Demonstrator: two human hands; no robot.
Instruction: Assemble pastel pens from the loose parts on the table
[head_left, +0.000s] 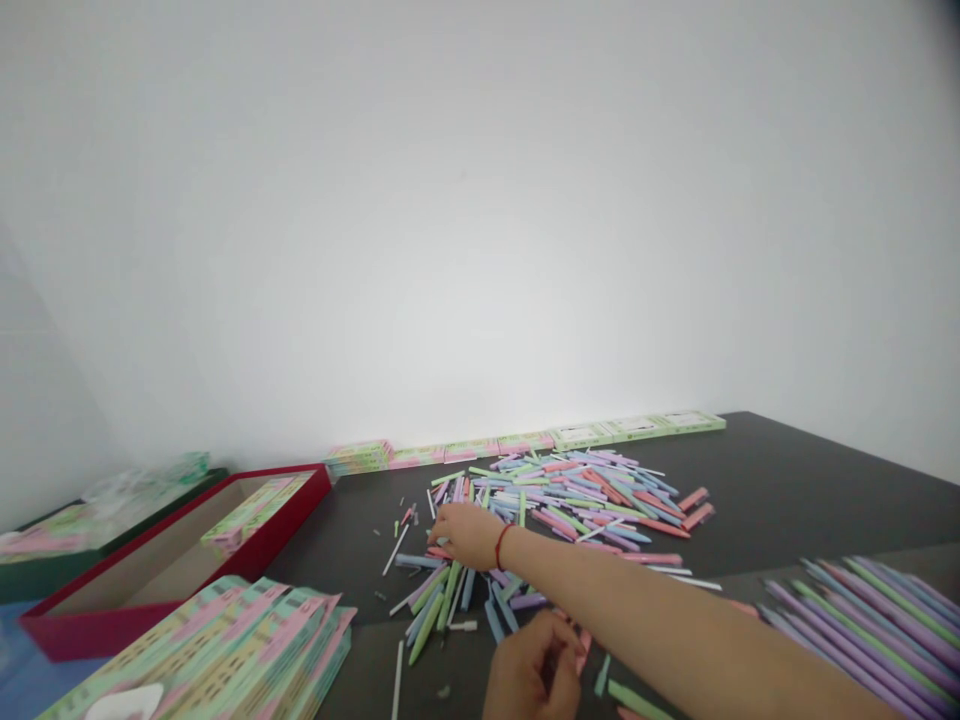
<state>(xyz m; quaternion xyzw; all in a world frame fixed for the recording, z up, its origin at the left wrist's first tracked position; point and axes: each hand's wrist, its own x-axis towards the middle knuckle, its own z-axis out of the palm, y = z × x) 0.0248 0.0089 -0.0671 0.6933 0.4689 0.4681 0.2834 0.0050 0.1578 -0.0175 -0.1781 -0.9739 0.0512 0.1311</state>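
My right hand (469,535) reaches over the near left side of a heap of pastel pen parts (555,500), in purple, blue, green and coral. Its fingers are bent down and drawn together; what they hold, if anything, is hidden. A red string bracelet (501,546) circles that wrist. Closer to me, my left hand (534,668) is curled below the right forearm. A coral pen part (583,648) shows at its fingertips and seems to be pinched there. Green pen barrels (426,628) and a white thin tube (397,680) lie left of this hand.
At the left stand a red open box (56,625) holding printed cartons (251,515) and a dark green box (45,578). Printed flat packs (217,650) fan out in front. More cartons (472,448) line the wall. Pens (870,620) lie in rows at right.
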